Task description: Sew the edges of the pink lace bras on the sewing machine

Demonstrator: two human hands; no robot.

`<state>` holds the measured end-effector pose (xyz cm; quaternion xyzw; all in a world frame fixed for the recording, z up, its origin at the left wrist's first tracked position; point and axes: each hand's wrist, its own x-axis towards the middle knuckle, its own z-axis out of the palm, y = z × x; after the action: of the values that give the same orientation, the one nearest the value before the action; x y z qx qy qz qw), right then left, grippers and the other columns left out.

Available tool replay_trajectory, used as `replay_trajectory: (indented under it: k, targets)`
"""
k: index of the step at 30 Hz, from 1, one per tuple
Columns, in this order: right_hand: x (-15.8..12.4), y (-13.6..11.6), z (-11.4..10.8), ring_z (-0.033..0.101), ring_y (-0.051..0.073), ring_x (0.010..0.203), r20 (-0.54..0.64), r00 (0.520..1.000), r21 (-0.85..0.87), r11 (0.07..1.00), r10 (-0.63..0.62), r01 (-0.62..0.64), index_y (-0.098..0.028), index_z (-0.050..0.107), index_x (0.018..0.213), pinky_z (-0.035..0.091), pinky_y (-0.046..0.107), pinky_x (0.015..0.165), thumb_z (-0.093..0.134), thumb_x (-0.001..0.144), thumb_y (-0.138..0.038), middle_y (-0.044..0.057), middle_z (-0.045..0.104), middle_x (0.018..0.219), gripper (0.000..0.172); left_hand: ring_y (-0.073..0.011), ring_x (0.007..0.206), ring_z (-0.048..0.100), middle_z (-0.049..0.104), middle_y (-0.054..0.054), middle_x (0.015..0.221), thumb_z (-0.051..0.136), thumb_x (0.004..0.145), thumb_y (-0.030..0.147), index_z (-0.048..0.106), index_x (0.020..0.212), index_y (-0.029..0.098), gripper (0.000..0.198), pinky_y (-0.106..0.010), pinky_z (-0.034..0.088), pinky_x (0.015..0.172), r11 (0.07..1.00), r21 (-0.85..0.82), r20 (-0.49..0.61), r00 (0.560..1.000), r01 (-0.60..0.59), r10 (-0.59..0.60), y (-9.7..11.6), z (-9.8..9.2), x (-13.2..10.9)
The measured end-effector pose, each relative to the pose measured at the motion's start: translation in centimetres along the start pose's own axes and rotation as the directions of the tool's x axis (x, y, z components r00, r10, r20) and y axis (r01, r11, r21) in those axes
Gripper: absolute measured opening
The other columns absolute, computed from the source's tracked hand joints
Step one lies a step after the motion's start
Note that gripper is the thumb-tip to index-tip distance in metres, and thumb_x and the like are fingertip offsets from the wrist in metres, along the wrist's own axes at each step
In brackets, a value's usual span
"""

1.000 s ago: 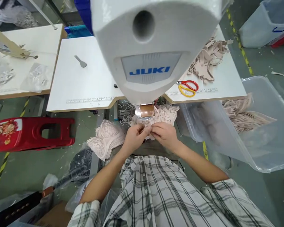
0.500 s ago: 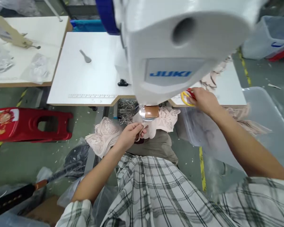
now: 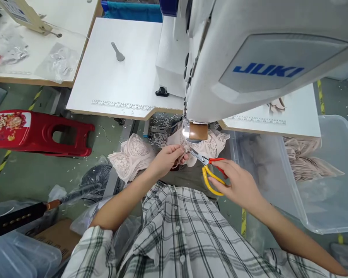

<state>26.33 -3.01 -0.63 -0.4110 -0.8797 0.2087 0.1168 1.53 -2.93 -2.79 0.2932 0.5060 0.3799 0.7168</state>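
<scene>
Below the head of a white sewing machine [image 3: 249, 77] lies a pale pink lace bra [image 3: 217, 143]. My left hand [image 3: 171, 156] pinches a thin pale strap at the bra's near side. My right hand [image 3: 234, 181] holds scissors [image 3: 204, 160] with one red and one yellow handle. Their blades point left, with the tips at the fingers of my left hand; whether they touch the strap I cannot tell. To the left of my left hand rests a stack of pink lace bra cups [image 3: 133, 156].
A grey spoon-shaped tool [image 3: 118, 52] lies on the white machine table [image 3: 104, 81]. A red plastic stool [image 3: 40, 131] stands at left. At right, a clear plastic bin [image 3: 333, 208] holds folded beige fabric pieces [image 3: 310, 158]. Scraps litter the floor.
My right hand has brought the scissors from the table edge at right down and left to my left hand. My left hand keeps its pinch. The view has turned somewhat.
</scene>
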Motion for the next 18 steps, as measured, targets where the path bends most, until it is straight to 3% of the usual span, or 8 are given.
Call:
replay_trajectory:
  k: [4,8,12,15,18]
  targets:
    - [0.9,0.4,0.4,0.071,0.021,0.088,0.047,0.999,0.051,0.999,-0.008,0.006,-0.02,0.062,0.117,0.059,0.032,0.071,0.053,0.096,-0.037,0.01,0.072,0.11,0.028,-0.0093,0.055,0.043,0.054,0.0,0.059,0.054,0.087,0.032,0.062,0.063,0.015,0.03,-0.021,0.034,0.053,0.996,0.094,-0.023,1.0,0.001,0.001,0.3,0.2,-0.5]
    - [0.4,0.6,0.1,0.068,0.018,0.073,0.122,0.989,0.137,0.985,0.087,-0.103,-0.024,0.063,0.118,0.057,0.032,0.068,0.053,0.096,-0.04,0.007,0.073,0.103,0.03,-0.0092,0.055,0.041,0.053,-0.001,0.061,0.054,0.08,0.023,0.058,0.059,0.016,0.023,-0.023,0.028,0.05,0.997,0.072,-0.034,0.999,0.035,-0.032,0.3,-0.4,-0.8]
    - [-0.3,0.6,-0.1,0.063,0.018,0.065,0.111,0.97,0.219,0.947,0.215,-0.235,-0.025,0.064,0.113,0.051,0.029,0.052,0.059,0.086,-0.037,0.006,0.07,0.093,0.03,-0.0076,0.051,0.037,0.049,0.0,0.059,0.064,0.079,0.034,0.057,0.06,0.015,0.028,-0.023,0.026,0.048,0.996,-0.082,-0.021,1.0,0.02,-0.021,-0.4,-1.2,-0.7]
    - [-0.2,0.3,0.1,0.063,0.019,0.069,0.132,0.969,0.26,0.937,0.207,-0.235,-0.025,0.061,0.113,0.053,0.031,0.057,0.063,0.077,-0.033,0.008,0.068,0.102,0.037,-0.0059,0.048,0.035,0.046,0.004,0.054,0.075,0.073,0.045,0.058,0.061,0.015,0.036,-0.022,0.026,0.047,0.986,-0.165,-0.059,0.998,0.0,-0.01,-1.0,-1.4,-0.4]
    - [0.6,-0.3,0.7,0.059,0.017,0.064,0.161,0.968,0.27,0.935,0.192,-0.231,-0.024,0.06,0.113,0.052,0.032,0.059,0.063,0.076,-0.033,0.007,0.067,0.098,0.038,-0.0055,0.049,0.037,0.049,0.004,0.054,0.081,0.067,0.051,0.059,0.061,0.015,0.042,-0.021,0.028,0.047,0.984,-0.174,-0.115,0.993,-0.036,0.016,-1.2,-1.3,-0.4]
